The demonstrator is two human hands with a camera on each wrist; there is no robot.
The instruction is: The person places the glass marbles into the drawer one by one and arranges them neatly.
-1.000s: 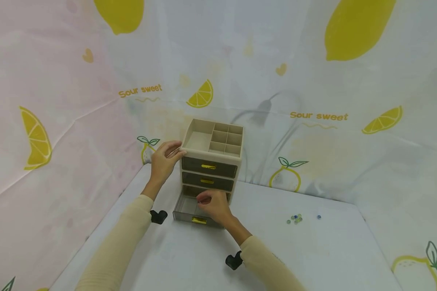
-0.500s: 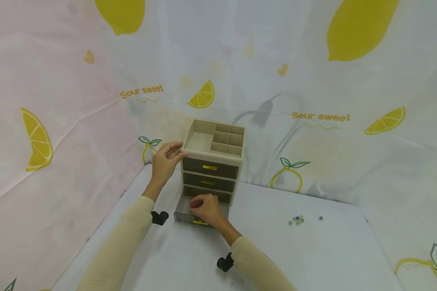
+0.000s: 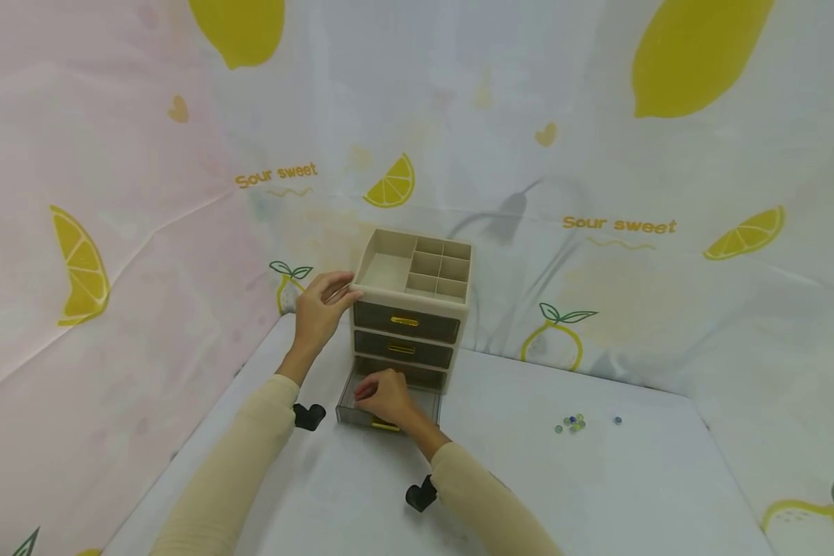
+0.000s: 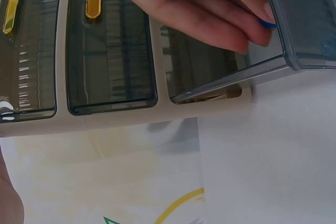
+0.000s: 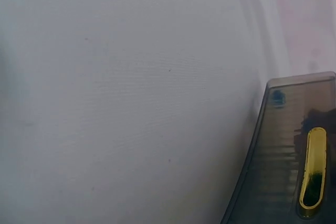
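Observation:
A beige desktop drawer organizer [image 3: 410, 301] stands on the white table, its bottom drawer [image 3: 424, 403] pulled out. My left hand [image 3: 317, 310] holds its upper left front corner, thumb at the front and fingers at the side. Inside the open drawer, my right hand [image 3: 387, 395] has its fingertips together. The left wrist view shows a blue marble [image 4: 268, 23] between those fingertips, mostly hidden by them. A blurred blue spot [image 5: 278, 98] shows through the drawer's smoky front in the right wrist view; whether it is a reflection I cannot tell.
Several green and blue marbles [image 3: 574, 423] lie in a cluster to the right on the table, with one blue marble [image 3: 618, 421] apart from them. The two upper drawers [image 3: 405, 321] are closed. Lemon-printed cloth [image 3: 500, 154] hangs behind and at the left.
My right hand has moved left and slightly lower within the open drawer. The left hand keeps its hold on the organizer's corner. The head view has shifted a little.

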